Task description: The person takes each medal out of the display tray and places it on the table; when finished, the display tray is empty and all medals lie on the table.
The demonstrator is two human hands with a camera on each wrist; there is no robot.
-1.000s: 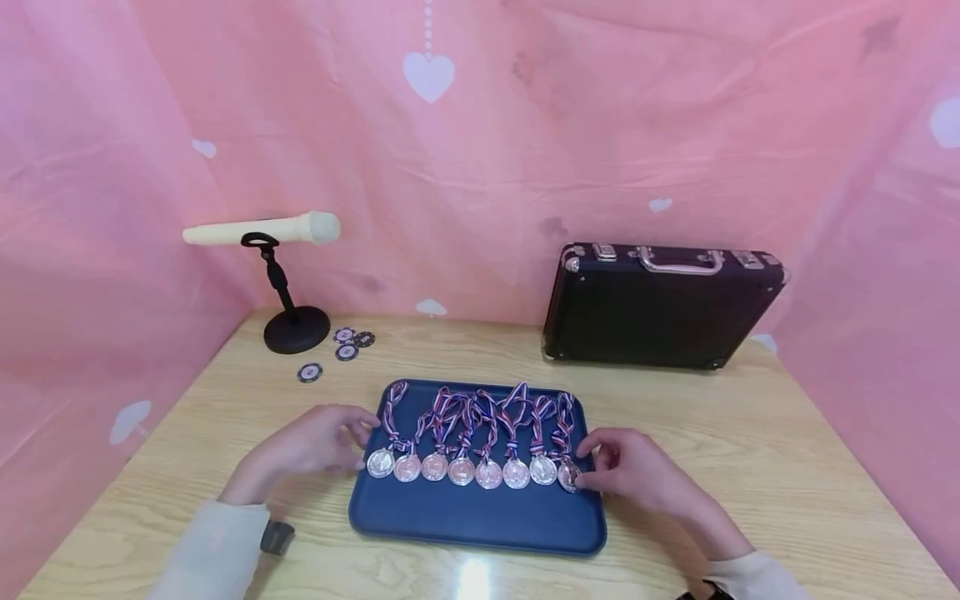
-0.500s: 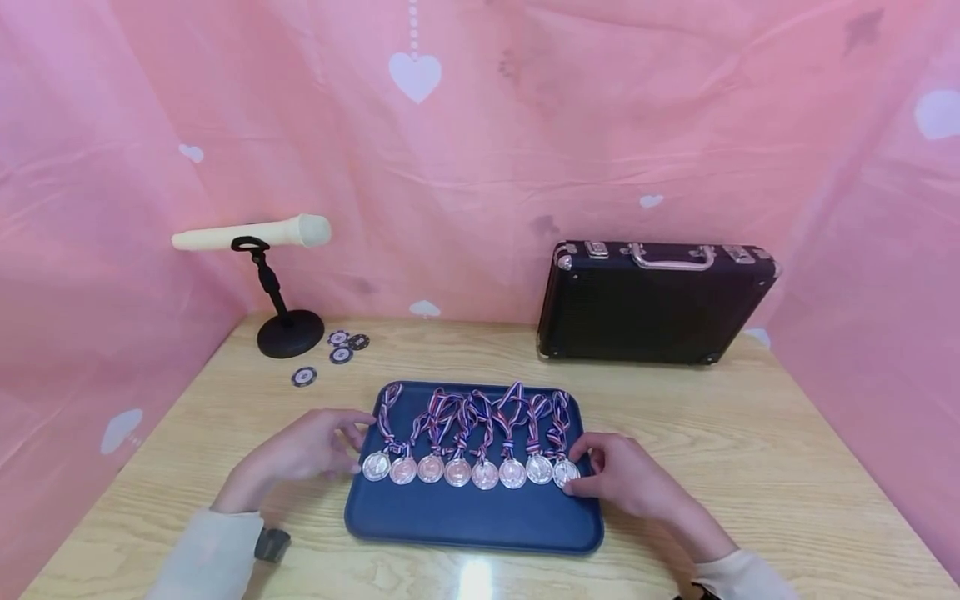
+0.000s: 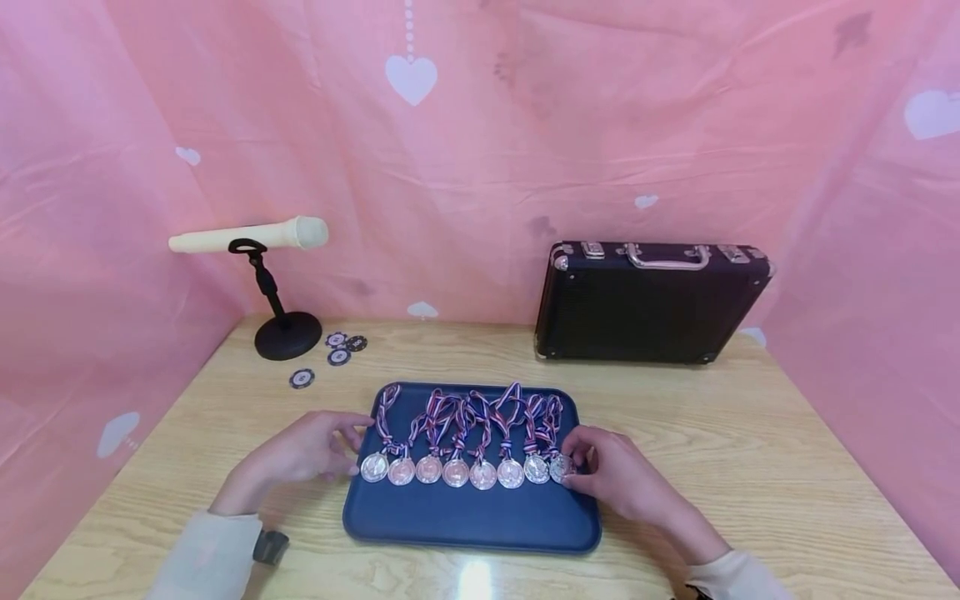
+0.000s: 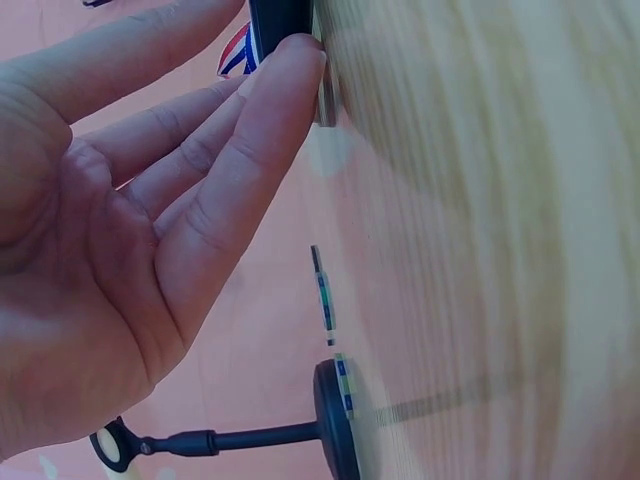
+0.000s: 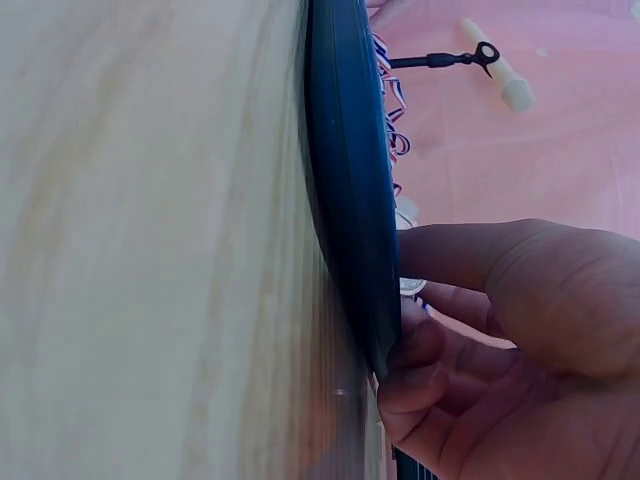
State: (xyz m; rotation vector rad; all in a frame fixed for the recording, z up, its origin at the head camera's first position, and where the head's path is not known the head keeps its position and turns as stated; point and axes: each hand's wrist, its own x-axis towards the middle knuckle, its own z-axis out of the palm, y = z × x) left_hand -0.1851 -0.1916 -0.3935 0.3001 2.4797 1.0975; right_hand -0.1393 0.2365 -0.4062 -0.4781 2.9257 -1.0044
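A dark blue tray [image 3: 465,521] lies on the wooden table [image 3: 712,450] and carries a row of several silver medals [image 3: 457,472] with striped ribbons [image 3: 480,412]. My left hand [image 3: 351,443] rests at the tray's left edge with its fingers nearly straight, beside the leftmost medal [image 3: 373,467]. In the left wrist view the fingers [image 4: 215,160] touch the tray rim [image 4: 282,18]. My right hand [image 3: 574,467] is at the tray's right end, its curled fingers and thumb pinching the rightmost medal [image 3: 559,468]. In the right wrist view the right hand [image 5: 470,330] curls over the tray edge [image 5: 345,180].
A black case [image 3: 648,304] with metal latches stands upright at the back right. A cream microphone [image 3: 251,236] on a black stand [image 3: 287,337] is at the back left, with several poker chips [image 3: 337,348] beside it. Pink cloth walls enclose the table.
My right hand has slid left with the rightmost medal, bringing it up against its neighbour. The left hand has hardly moved.
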